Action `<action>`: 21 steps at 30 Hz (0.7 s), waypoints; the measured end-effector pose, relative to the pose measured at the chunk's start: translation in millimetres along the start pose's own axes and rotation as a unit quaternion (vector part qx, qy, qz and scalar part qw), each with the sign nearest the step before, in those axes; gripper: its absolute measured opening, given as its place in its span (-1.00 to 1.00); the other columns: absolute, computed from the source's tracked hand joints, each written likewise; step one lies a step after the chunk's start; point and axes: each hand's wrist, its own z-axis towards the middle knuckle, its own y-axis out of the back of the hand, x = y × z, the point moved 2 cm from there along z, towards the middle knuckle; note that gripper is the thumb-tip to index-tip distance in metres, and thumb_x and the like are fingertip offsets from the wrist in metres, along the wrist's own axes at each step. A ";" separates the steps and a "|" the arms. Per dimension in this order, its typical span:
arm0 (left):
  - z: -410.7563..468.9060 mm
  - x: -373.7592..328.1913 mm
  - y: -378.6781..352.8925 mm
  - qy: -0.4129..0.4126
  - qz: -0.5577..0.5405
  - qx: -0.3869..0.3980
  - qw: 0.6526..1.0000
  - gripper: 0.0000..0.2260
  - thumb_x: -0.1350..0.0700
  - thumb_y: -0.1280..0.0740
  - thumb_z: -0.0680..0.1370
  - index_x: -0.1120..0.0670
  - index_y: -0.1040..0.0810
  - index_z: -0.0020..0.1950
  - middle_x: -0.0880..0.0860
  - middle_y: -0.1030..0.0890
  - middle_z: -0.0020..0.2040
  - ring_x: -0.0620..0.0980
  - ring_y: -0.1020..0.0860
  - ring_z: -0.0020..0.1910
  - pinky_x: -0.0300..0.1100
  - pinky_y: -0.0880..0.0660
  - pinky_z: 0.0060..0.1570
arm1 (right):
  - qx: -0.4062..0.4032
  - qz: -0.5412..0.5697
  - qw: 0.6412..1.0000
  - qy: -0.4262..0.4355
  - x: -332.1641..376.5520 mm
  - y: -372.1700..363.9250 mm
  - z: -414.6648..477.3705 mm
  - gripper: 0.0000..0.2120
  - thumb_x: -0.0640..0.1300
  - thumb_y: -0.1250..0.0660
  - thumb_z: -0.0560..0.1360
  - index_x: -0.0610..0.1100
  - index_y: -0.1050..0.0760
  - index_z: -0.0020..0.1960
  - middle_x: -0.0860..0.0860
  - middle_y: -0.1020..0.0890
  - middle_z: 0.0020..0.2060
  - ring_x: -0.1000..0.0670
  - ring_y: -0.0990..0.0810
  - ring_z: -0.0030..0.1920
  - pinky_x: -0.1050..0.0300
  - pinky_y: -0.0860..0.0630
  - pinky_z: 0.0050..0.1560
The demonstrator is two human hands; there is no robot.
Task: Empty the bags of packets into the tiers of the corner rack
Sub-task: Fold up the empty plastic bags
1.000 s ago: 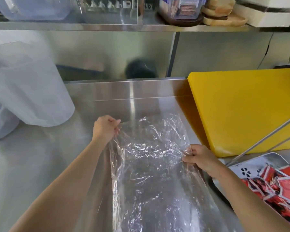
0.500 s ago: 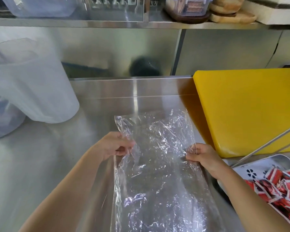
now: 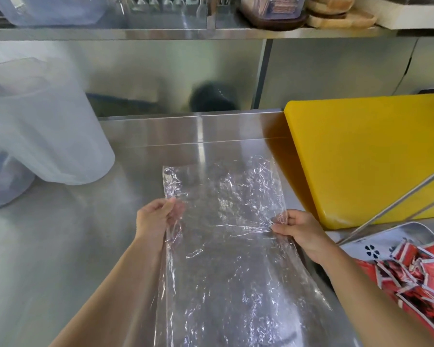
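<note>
Head view, bag: the clear plastic bag (image 3: 223,236) lies flat and crinkled, lengthways on the steel counter (image 3: 60,246). Its far end points at the backsplash (image 3: 148,78), and it sits just left of the yellow cutting board (image 3: 361,156).
Left hand: the left hand (image 3: 156,219) pinches the bag's left edge, thumb against curled fingers, with the film bunched there.
Right hand: the right hand (image 3: 301,231) pinches the opposite edge, thumb and forefinger closed on a fold.
Rack tier: a metal rack tier (image 3: 396,235) with a flower-shaped cutout sits at lower right, heaped with red packets (image 3: 416,269). Two slanted rods (image 3: 398,201) cross in front of the cutting board.
Cut off: the bag's near end runs out of the bottom of the frame. The rack tier and packets are clipped by the right edge, and both forearms leave at the bottom.
Hard to make out: the packets' print is a blur of red, white and dark, with no word legible. A dark round smear on the backsplash has no clear shape. The contents of the translucent tubs (image 3: 48,126) at left show only as a bluish shadow.
Shelf: a steel shelf (image 3: 161,33) above carries a clear box (image 3: 281,6) and stacked wooden boards (image 3: 341,13), their tops cropped. The box's label is too small to read.
</note>
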 end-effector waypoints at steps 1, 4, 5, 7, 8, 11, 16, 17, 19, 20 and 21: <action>0.1 1.9 1.3 0.005 -0.017 -0.028 0.999 -0.90 0.19 -0.39 0.47 0.24 -0.57 -0.16 0.01 -0.64 -0.46 -0.07 -0.61 -0.45 -0.30 -0.55 -0.41 | -0.002 0.007 1.000 -0.001 0.3 -0.4 -0.6 -0.84 -0.42 -0.41 0.34 -0.19 -0.55 -0.23 0.01 -0.66 -0.42 0.12 -0.62 -0.42 0.28 -0.53 -0.32; 2.7 4.4 9.1 0.013 0.187 -0.085 0.979 -0.59 -0.20 -0.39 0.37 0.17 -0.52 -0.18 0.14 -0.51 -0.39 0.07 -0.48 -0.40 -0.16 -0.45 -0.30 | -0.009 0.016 1.000 0.003 0.4 0.7 -1.6 -0.84 -0.42 -0.39 0.37 -0.18 -0.54 -0.20 -0.05 -0.62 -0.36 0.17 -0.58 -0.47 0.37 -0.46 -0.44; -0.5 3.4 9.0 0.026 0.289 -0.076 0.954 -0.43 -0.33 -0.36 0.30 0.21 -0.52 -0.14 0.23 -0.52 -0.31 0.13 -0.53 -0.33 -0.10 -0.47 -0.23 | -0.009 0.018 1.000 0.004 1.1 0.6 -2.5 -0.84 -0.41 -0.39 0.37 -0.17 -0.55 -0.19 -0.06 -0.61 -0.34 0.15 -0.58 -0.44 0.36 -0.46 -0.42; -9.5 1.8 7.7 0.078 0.396 -0.030 0.914 -0.11 -0.44 -0.36 0.17 0.33 -0.49 0.09 0.29 -0.59 -0.19 0.17 -0.60 -0.28 -0.08 -0.53 -0.22 | -0.006 0.020 1.000 0.010 3.0 -0.4 -4.1 -0.83 -0.40 -0.38 0.38 -0.14 -0.55 -0.18 -0.07 -0.62 -0.31 0.06 -0.58 -0.34 0.29 -0.47 -0.30; -15.2 -0.4 6.5 0.101 0.407 0.008 0.908 -0.09 -0.45 -0.38 0.14 0.35 -0.48 0.07 0.23 -0.54 -0.31 0.10 -0.53 -0.43 -0.15 -0.48 -0.36 | -0.003 0.025 1.000 0.014 3.3 -1.0 -4.2 -0.83 -0.39 -0.38 0.38 -0.14 -0.55 -0.18 -0.07 -0.62 -0.29 0.02 -0.58 -0.30 0.25 -0.48 -0.24; -28.0 -4.9 9.5 0.150 0.412 0.104 0.893 -0.31 -0.41 -0.42 0.14 0.24 -0.51 -0.21 0.01 -0.29 -0.57 -0.06 -0.21 -0.60 -0.23 -0.18 -0.50 | 0.001 0.048 0.998 0.029 5.7 -0.9 -7.3 -0.82 -0.40 -0.37 0.38 -0.14 -0.55 -0.20 -0.09 -0.63 -0.25 -0.01 -0.59 -0.25 0.18 -0.52 -0.13; -41.9 -2.2 18.8 0.160 0.258 0.149 0.941 -0.82 0.13 -0.49 0.37 0.19 -0.58 -0.15 0.14 -0.58 -0.16 0.07 -0.54 -0.17 -0.09 -0.50 -0.25 | 0.006 0.170 0.985 0.026 6.7 4.6 -14.6 -0.86 -0.45 -0.31 0.40 -0.25 -0.53 -0.15 -0.04 -0.62 -0.34 0.17 -0.60 -0.42 0.36 -0.50 -0.41; -46.3 -3.3 17.3 0.163 0.215 0.156 0.950 -0.87 0.19 -0.45 0.40 0.20 -0.59 -0.11 0.16 -0.61 -0.11 0.11 -0.57 -0.10 0.00 -0.57 -0.23 | 0.012 0.183 0.983 0.023 6.9 4.9 -16.1 -0.91 -0.39 -0.34 0.39 -0.24 -0.53 -0.16 -0.03 -0.61 -0.37 0.16 -0.58 -0.42 0.32 -0.50 -0.39; -51.5 -6.0 16.7 0.136 0.180 0.154 0.962 -0.89 0.28 -0.42 0.41 0.28 -0.59 -0.09 0.17 -0.65 -0.17 0.07 -0.61 -0.14 0.06 -0.59 -0.11 | 0.040 0.192 0.981 0.008 6.5 4.2 -20.4 -0.91 -0.21 -0.41 0.35 -0.20 -0.53 -0.19 -0.05 -0.58 -0.35 0.08 -0.55 -0.35 0.15 -0.48 -0.25; -52.1 -7.7 16.8 0.108 0.183 0.140 0.967 -0.85 0.32 -0.42 0.40 0.34 -0.58 -0.07 0.16 -0.67 -0.24 0.03 -0.62 -0.22 0.00 -0.57 -0.08 | 0.062 0.190 0.980 -0.003 6.6 2.9 -22.4 -0.89 -0.19 -0.42 0.34 -0.17 -0.52 -0.17 -0.05 -0.60 -0.34 0.03 -0.57 -0.30 0.08 -0.48 -0.19; -53.5 -10.8 16.7 0.081 0.186 0.122 0.972 -0.81 0.34 -0.43 0.39 0.39 -0.56 -0.05 0.15 -0.66 -0.30 0.00 -0.62 -0.31 -0.07 -0.57 -0.15 | 0.083 0.193 0.978 -0.011 7.9 1.0 -25.4 -0.88 -0.25 -0.41 0.36 -0.17 -0.51 -0.13 -0.04 -0.64 -0.33 -0.01 -0.60 -0.24 0.05 -0.48 -0.13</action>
